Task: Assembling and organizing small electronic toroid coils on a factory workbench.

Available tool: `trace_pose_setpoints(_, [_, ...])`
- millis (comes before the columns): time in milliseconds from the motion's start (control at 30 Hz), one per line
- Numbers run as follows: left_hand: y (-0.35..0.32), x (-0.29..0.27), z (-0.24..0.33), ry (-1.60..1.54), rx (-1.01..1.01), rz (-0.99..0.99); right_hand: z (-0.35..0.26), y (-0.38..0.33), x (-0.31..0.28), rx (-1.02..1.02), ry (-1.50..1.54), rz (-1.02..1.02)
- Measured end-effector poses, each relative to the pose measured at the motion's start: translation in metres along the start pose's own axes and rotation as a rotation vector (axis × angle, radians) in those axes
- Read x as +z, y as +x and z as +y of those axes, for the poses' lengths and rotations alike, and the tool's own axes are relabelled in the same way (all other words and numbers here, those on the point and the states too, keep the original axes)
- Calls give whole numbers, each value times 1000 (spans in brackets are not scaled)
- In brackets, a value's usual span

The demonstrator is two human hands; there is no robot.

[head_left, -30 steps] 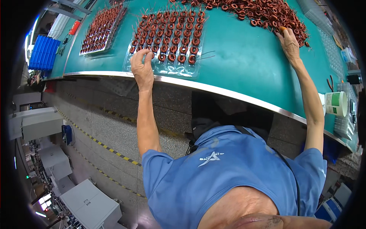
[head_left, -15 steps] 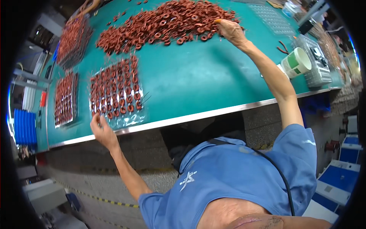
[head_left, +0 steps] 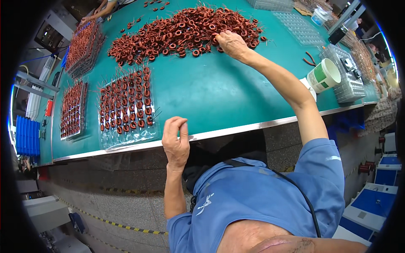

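My right hand (head_left: 233,44) is at the front of a large pile of red, ring-shaped wire coils (head_left: 181,33). Its fingers are bent down on a coil, and an orange cover shows on one fingertip. In front of the table's near edge, my left hand (head_left: 176,141) hangs in the air, fingers loosely curved and thumb raised, with no coil visible in it. Beside it on the left lies a clear plastic tray (head_left: 145,135) filled with rows of upright coils, their wire leads sticking up. Another filled tray (head_left: 72,111) lies farther left.
Stacked filled trays (head_left: 84,48) stand at the back left, near another person's arm (head_left: 100,12). A bare clear tray (head_left: 299,27), pliers (head_left: 310,59), a white-and-green tub (head_left: 324,76) and stacked clear trays (head_left: 348,86) are on the right. A metal edge (head_left: 236,128) borders the green table.
My left hand has left the near edge of the middle tray and moved right. My right hand has shifted left and nearer along the pile, down onto the coils.
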State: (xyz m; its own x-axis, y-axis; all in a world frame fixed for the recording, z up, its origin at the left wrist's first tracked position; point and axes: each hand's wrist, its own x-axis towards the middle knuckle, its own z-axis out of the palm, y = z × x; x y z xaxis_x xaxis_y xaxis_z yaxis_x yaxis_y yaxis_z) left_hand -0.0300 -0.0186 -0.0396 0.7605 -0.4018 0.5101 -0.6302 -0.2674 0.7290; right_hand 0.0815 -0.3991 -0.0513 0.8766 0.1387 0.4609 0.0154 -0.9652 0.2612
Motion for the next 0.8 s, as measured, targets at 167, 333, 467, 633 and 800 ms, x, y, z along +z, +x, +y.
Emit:
trace_pose_setpoints(167, [-7,-3,2,-37,-60,-20,12,3,-5,99,253,-3])
trace_pose_setpoints(333, [-8,13,0,-122,-86,-106,-22,8,-2,168,171,-96])
trace_pose_setpoints(467, [-5,20,10,-146,-44,-103,-18,4,1,153,294,21])
trace_pose_setpoints(633, [0,25,8,-271,-177,-123,-5,-10,-11,132,428,-3])
trace_pose_setpoints(800, [11,40,20,-316,-133,-154,-25,-7,-13,184,334,-85])
